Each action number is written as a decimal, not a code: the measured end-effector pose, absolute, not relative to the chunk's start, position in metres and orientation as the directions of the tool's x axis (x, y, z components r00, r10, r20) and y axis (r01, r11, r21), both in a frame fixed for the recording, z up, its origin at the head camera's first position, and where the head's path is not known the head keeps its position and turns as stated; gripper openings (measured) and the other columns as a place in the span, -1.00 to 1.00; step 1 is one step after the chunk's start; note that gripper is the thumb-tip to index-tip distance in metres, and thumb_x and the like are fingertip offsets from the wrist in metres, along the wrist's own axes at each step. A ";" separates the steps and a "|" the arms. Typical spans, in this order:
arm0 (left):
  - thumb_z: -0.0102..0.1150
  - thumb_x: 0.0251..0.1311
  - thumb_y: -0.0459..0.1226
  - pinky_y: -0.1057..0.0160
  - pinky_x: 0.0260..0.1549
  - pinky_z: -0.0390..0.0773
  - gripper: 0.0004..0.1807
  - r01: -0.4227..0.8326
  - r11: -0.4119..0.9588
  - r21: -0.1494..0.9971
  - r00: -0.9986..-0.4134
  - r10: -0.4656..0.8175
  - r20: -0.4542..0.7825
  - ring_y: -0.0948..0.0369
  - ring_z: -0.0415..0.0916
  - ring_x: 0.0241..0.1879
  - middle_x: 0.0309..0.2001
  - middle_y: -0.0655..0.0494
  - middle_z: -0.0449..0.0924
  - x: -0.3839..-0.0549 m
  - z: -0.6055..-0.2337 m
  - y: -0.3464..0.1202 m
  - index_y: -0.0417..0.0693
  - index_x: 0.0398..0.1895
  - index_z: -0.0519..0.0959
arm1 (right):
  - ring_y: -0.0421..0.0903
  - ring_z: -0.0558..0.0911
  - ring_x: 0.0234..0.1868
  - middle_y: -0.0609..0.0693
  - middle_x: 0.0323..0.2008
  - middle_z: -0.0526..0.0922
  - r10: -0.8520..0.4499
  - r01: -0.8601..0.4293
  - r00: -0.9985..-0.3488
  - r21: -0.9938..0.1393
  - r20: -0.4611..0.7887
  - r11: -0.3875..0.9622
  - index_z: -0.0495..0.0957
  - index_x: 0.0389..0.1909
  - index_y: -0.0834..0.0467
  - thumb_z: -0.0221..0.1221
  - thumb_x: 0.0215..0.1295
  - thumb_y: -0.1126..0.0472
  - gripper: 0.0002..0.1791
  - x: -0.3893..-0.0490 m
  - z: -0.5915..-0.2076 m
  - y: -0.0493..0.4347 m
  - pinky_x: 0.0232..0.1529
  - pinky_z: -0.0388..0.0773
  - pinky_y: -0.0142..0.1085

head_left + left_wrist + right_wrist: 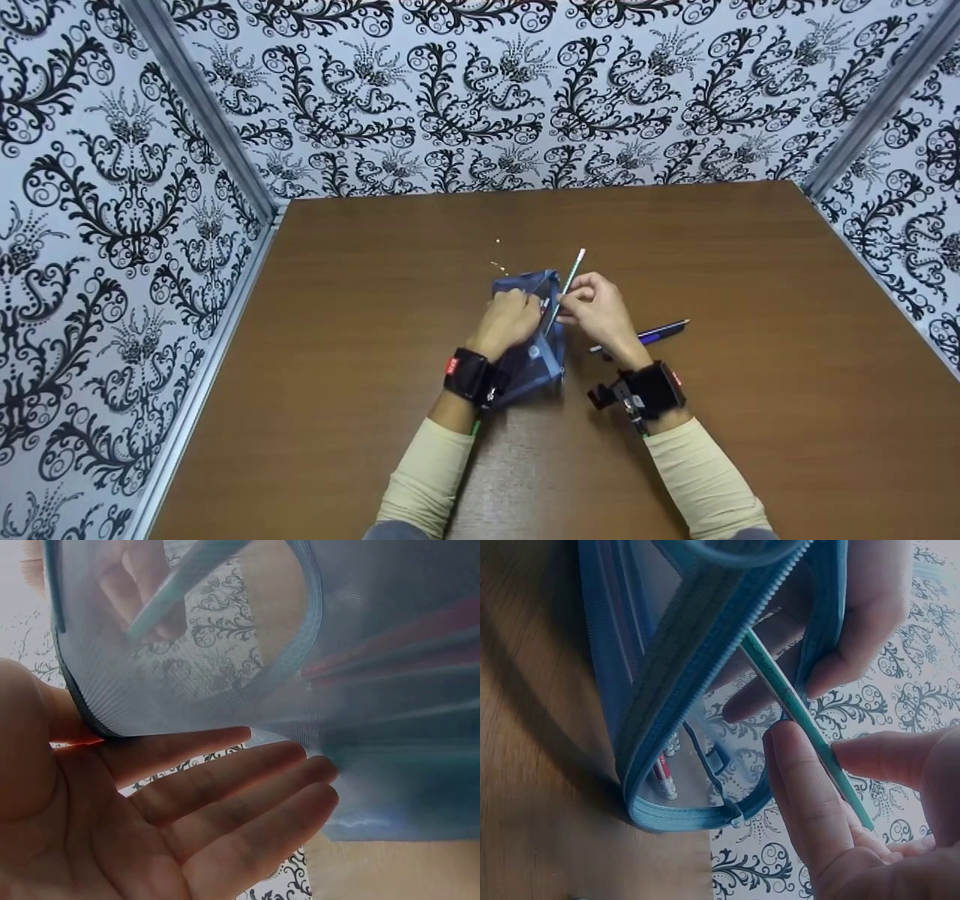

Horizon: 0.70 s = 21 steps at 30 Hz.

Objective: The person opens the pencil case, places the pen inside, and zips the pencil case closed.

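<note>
A translucent blue zip pouch (536, 375) is held at its upper edge by my left hand (510, 324). In the left wrist view the thumb lies at the pouch's rim and the fingers (247, 817) extend beside the mesh. The zipper (679, 823) is undone, so the mouth gapes in the right wrist view. My right hand (600, 309) pinches a green pencil (810, 731) between thumb and fingers, its far end inside the mouth. Within the pouch, a red pencil (664, 776) shows through. Other long shapes there are blurred.
Right of the pouch, partly behind my right wrist, lie a dark blue-purple pen or pencil (661, 332) and a white-tipped item (596, 349). Small pale bits (501, 268) are scattered beyond the pouch on the brown table (360, 300). Patterned walls (480, 97) enclose the table's back and sides.
</note>
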<state>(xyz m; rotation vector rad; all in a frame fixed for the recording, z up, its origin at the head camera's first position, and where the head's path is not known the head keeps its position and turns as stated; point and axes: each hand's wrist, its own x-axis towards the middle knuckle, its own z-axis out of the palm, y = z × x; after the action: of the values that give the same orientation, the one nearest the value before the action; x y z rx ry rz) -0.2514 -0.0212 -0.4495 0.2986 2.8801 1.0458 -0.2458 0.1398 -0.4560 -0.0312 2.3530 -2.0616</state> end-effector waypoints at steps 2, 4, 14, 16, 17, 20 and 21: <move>-0.19 0.43 -0.16 0.00 -0.17 0.56 -0.59 0.162 0.752 0.639 -0.979 0.204 0.009 -0.04 0.64 -0.14 -0.16 -0.14 0.68 -0.252 -0.450 -0.021 -0.16 -0.39 0.62 | -0.15 0.70 -0.42 0.20 -0.35 0.66 -0.024 0.000 -1.000 -0.991 -0.004 0.132 0.34 -0.11 0.40 0.17 0.25 0.46 -0.75 -0.245 -0.456 0.139 -0.20 0.68 -0.13; -0.19 0.43 -0.16 -0.01 -0.14 0.56 -0.58 0.165 0.754 0.636 -0.979 0.205 0.011 -0.06 0.64 -0.11 -0.14 -0.15 0.69 -0.251 -0.449 -0.021 -0.18 -0.36 0.64 | -0.14 0.70 -0.42 0.25 -0.31 0.66 -0.022 0.009 -1.000 -0.991 -0.012 0.131 0.34 -0.11 0.39 0.16 0.25 0.46 -0.76 -0.245 -0.456 0.139 -0.24 0.68 -0.19; -0.19 0.43 -0.15 -0.01 -0.17 0.56 -0.57 0.163 0.756 0.634 -0.979 0.203 0.010 -0.07 0.64 -0.13 -0.14 -0.16 0.69 -0.251 -0.449 -0.021 -0.20 -0.32 0.65 | -0.16 0.70 -0.44 0.23 -0.32 0.69 -0.047 0.046 -0.997 -0.989 -0.053 0.139 0.32 -0.14 0.38 0.12 0.25 0.48 -0.78 -0.246 -0.462 0.139 -0.27 0.68 -0.24; -0.19 0.43 -0.16 -0.01 -0.18 0.56 -0.58 0.168 0.756 0.633 -0.979 0.205 0.016 -0.05 0.64 -0.15 -0.17 -0.15 0.69 -0.251 -0.449 -0.021 -0.19 -0.37 0.64 | -0.16 0.70 -0.44 0.22 -0.33 0.68 -0.055 0.047 -0.997 -0.989 -0.055 0.138 0.32 -0.13 0.40 0.12 0.25 0.48 -0.78 -0.246 -0.463 0.138 -0.25 0.68 -0.21; -0.19 0.43 -0.16 -0.01 -0.19 0.56 -0.58 0.172 0.755 0.632 -0.978 0.207 0.019 -0.04 0.64 -0.17 -0.20 -0.14 0.69 -0.251 -0.449 -0.021 -0.17 -0.42 0.62 | -0.16 0.70 -0.43 0.21 -0.34 0.68 -0.058 0.047 -0.997 -0.989 -0.056 0.139 0.32 -0.13 0.40 0.12 0.25 0.48 -0.78 -0.246 -0.464 0.137 -0.25 0.68 -0.20; -0.20 0.42 -0.18 0.00 -0.21 0.55 -0.58 0.190 0.757 0.626 -0.976 0.216 0.035 -0.01 0.62 -0.24 -0.30 -0.11 0.66 -0.252 -0.450 -0.022 -0.10 -0.56 0.53 | -0.14 0.70 -0.42 0.20 -0.33 0.68 -0.065 0.052 -0.996 -0.987 -0.062 0.150 0.32 -0.11 0.42 0.11 0.26 0.49 -0.77 -0.245 -0.465 0.136 -0.24 0.68 -0.18; -0.20 0.41 -0.18 0.00 -0.21 0.55 -0.58 0.196 0.758 0.622 -0.975 0.219 0.041 0.00 0.61 -0.25 -0.32 -0.10 0.65 -0.251 -0.450 -0.022 -0.07 -0.60 0.50 | -0.14 0.69 -0.41 0.20 -0.32 0.68 -0.065 0.058 -0.996 -0.986 -0.068 0.154 0.32 -0.11 0.42 0.11 0.27 0.49 -0.78 -0.245 -0.465 0.136 -0.24 0.68 -0.18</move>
<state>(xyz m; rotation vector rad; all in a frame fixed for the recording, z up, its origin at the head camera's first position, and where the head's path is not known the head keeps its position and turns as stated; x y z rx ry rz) -0.2514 -0.0215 -0.4504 0.3441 2.9133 1.0258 -0.2447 0.1357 -0.4649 -0.0073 2.3129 -1.9838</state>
